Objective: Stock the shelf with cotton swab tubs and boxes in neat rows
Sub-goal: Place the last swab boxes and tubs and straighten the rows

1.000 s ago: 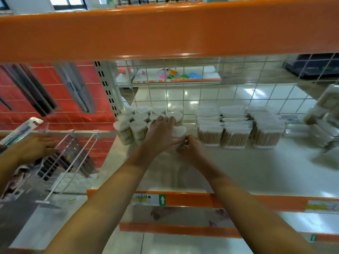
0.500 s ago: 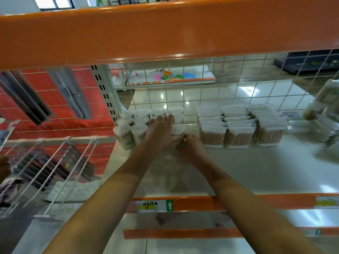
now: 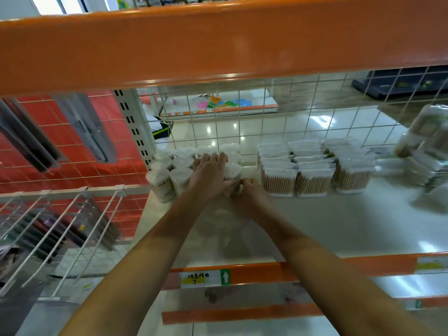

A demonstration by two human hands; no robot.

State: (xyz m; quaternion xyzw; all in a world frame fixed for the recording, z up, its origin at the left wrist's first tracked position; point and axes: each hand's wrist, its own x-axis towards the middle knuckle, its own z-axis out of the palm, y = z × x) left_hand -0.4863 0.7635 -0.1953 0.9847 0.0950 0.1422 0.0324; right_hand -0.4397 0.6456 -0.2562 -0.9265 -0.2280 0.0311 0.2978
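Observation:
Heart-shaped cotton swab tubs [image 3: 180, 177] stand in rows at the back left of the white shelf [image 3: 339, 226]. My left hand [image 3: 208, 177] lies over the front tubs, fingers stretched across their lids and thumb reaching along the front-right tub [image 3: 232, 171]. My right hand [image 3: 251, 198] is just right of it, its fingers curled against that tub's lower side. Clear boxes of wooden swabs [image 3: 312, 183] sit in stacked rows to the right, a small gap away from the tubs.
A thick orange beam [image 3: 218, 44] crosses overhead. A wire grid [image 3: 291, 112] closes the shelf's back. Blurred packs [image 3: 424, 154] pile up at the far right. White wire hooks with hanging goods [image 3: 72, 214] stick out on the left. The shelf's orange front edge [image 3: 266, 270] carries a label.
Both hands have stayed on the front-right tub and nudged it in against the row. Another person's hand at the far left has gone from view as my head turned slightly.

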